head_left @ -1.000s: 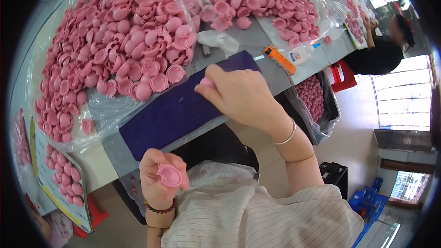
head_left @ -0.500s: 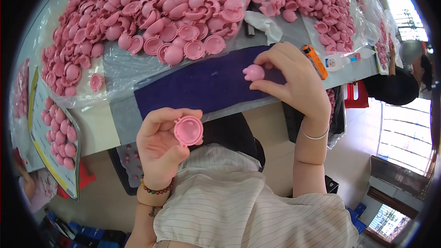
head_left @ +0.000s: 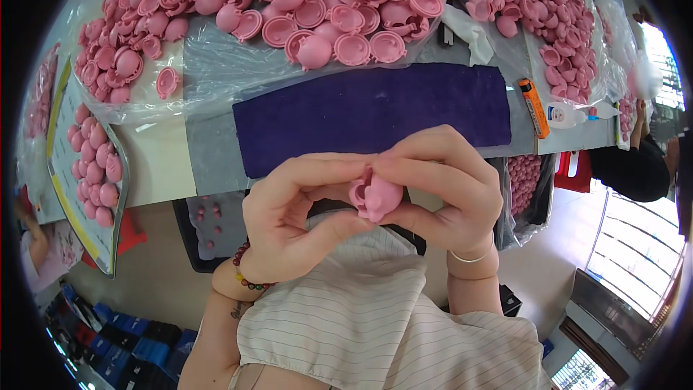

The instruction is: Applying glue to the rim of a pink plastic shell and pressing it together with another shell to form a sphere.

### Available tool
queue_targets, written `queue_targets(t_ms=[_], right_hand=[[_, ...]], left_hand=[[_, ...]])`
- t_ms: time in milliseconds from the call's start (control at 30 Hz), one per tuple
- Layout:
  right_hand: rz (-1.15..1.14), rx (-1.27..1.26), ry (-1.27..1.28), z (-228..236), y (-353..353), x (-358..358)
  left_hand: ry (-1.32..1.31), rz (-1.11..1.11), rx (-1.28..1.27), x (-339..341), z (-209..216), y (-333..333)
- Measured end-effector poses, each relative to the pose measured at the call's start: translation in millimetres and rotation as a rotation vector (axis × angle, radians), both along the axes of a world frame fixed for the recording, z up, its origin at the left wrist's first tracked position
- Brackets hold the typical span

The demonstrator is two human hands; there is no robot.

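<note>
Close in front of my body, just past the table's near edge, my two hands meet fingertip to fingertip. My left hand [head_left: 285, 220] pinches a pink half shell [head_left: 356, 191], mostly covered by fingers and by the other part. Between the thumb and fingers of my right hand [head_left: 453, 191] is a pink rounded piece with small nubs [head_left: 383, 198]. The two pink parts are pressed against each other, with a gap showing between them on the left. Beyond the hands a dark purple cloth [head_left: 375, 108] lies on the table.
A large heap of pink half shells [head_left: 310, 11] spreads over clear plastic at the far side, and a second heap [head_left: 552, 14] lies right. An orange box [head_left: 533, 108] and a white bottle [head_left: 565, 115] sit at the right. Pink balls [head_left: 95, 166] rest on a tray at left.
My right hand has come down and left from above the cloth with the nubbed piece. My left hand has moved right with the half shell, and the two parts now touch.
</note>
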State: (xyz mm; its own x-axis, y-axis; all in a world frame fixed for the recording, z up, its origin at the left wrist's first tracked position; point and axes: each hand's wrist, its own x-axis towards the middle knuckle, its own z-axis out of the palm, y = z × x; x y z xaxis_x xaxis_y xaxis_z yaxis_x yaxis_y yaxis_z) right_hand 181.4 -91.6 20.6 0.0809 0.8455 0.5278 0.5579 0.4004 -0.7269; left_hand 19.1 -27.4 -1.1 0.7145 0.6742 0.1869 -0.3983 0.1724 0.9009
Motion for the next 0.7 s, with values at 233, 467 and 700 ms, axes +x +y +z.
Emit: queue_targets(t_ms=[233,467,700], right_hand=[[-0.008,-0.083,0.085,-9.2,-6.9,-0.9],[-0.107,0.096,-0.099,-10.9,-11.6,-12.8],[-0.118,0.165,-0.123,-10.7,-21.2,-13.8]], left_hand=[[0.086,0.018,0.184,-1.3,-1.0,1.4],[0.051,0.003,-0.190,5.3,5.0,4.7],[0.027,-0.031,-0.091,2.9,-4.9,6.2]])
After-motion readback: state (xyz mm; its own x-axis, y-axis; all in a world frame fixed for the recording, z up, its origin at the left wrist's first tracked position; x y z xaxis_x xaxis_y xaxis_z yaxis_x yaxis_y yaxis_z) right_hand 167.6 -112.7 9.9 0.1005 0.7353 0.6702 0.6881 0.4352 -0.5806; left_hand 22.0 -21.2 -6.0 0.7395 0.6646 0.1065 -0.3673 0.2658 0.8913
